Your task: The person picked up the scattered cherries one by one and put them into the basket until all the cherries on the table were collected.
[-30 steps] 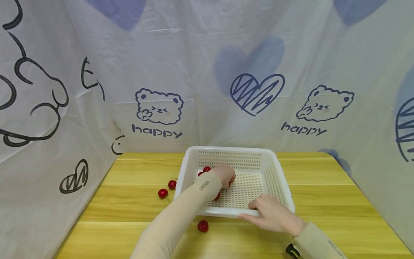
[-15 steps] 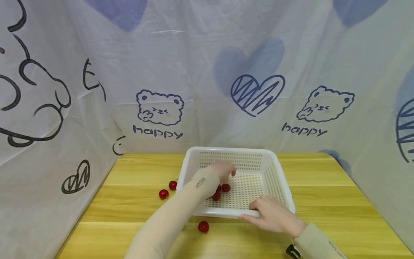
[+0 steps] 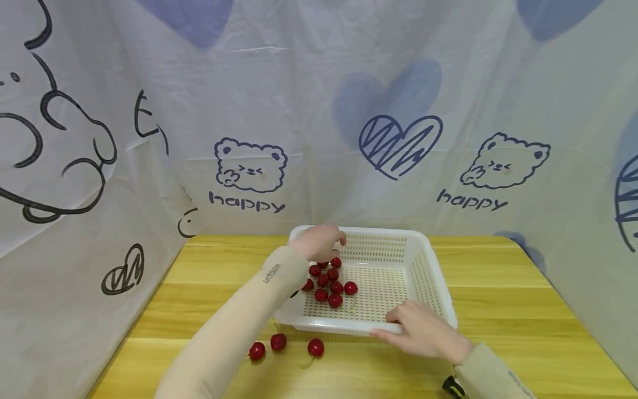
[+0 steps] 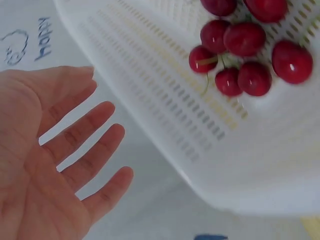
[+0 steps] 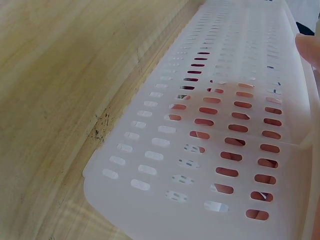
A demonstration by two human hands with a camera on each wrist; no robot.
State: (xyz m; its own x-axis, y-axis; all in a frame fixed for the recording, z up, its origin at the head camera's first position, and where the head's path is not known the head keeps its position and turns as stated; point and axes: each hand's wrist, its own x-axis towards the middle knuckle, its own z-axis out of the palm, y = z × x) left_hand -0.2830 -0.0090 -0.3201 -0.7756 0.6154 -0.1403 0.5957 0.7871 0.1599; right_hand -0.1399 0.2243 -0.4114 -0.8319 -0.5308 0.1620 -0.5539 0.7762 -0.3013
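Note:
A white slotted plastic basket (image 3: pixel 344 325) stands on the table with several red cherries (image 3: pixel 335 301) gathered in its left half. Over its back left part is my left hand (image 3: pixel 319 242), holding nothing. In the left wrist view this hand (image 4: pixel 55 150) has its fingers spread, apart from the basket wall (image 4: pixel 150 120). My right hand (image 3: pixel 423 330) grips the front rim, thumb outside and fingers curled inside; in the right wrist view its fingers partly show through the slots of the basket wall (image 5: pixel 165 135).
Three stemmed cherries lie on the wooden table (image 3: pixel 508 332) before the basket: a left one (image 3: pixel 257 351), a middle one (image 3: pixel 278 342) and a right one (image 3: pixel 315 347). A printed white cloth (image 3: pixel 319 183) hangs behind. The left sleeve (image 3: pixel 234 327) covers part of the table.
My left hand has risen from among the cherries and moved left and back, uncovering them. Two cherries left of the basket are now behind the sleeve; two in front have come into view. The right hand stays put.

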